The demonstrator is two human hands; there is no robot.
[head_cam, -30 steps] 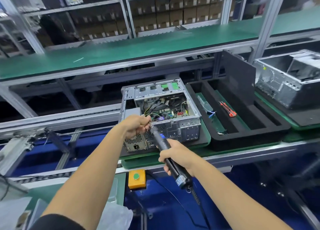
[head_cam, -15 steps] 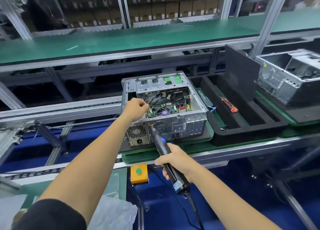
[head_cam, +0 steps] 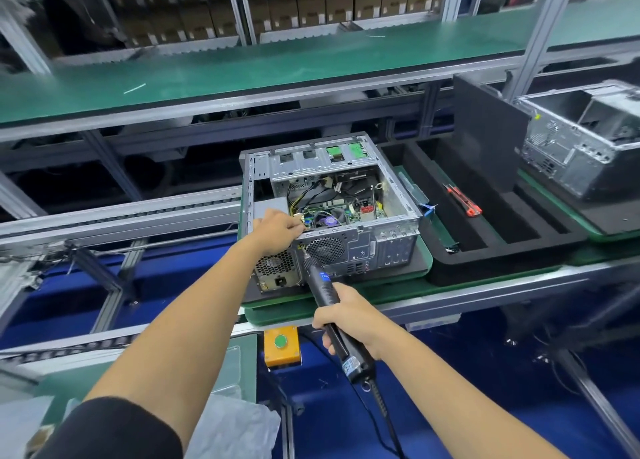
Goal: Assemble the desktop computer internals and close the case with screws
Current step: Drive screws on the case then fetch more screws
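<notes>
Two hands are at work. Curled fingers point(head_cam: 294, 228) of the left hand point(head_cam: 277, 228) grip the top rear edge of the computer case point(head_cam: 332, 213), while the right hand point(head_cam: 346, 315) wraps the electric screwdriver point(head_cam: 329, 299), its tip on the rear panel beside the power supply point(head_cam: 277, 268). From the hands, the open case lies at twelve o'clock on a green pallet point(head_cam: 346, 306); a black foam tray point(head_cam: 485, 251) sits at three o'clock. Sheet metal looks stiff, heavy, sharp-edged; hold the frame, never the fragile board.

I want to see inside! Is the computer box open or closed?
Open. The computer case has no cover on its upward-facing side, so the green circuit board and wires inside show.
</notes>
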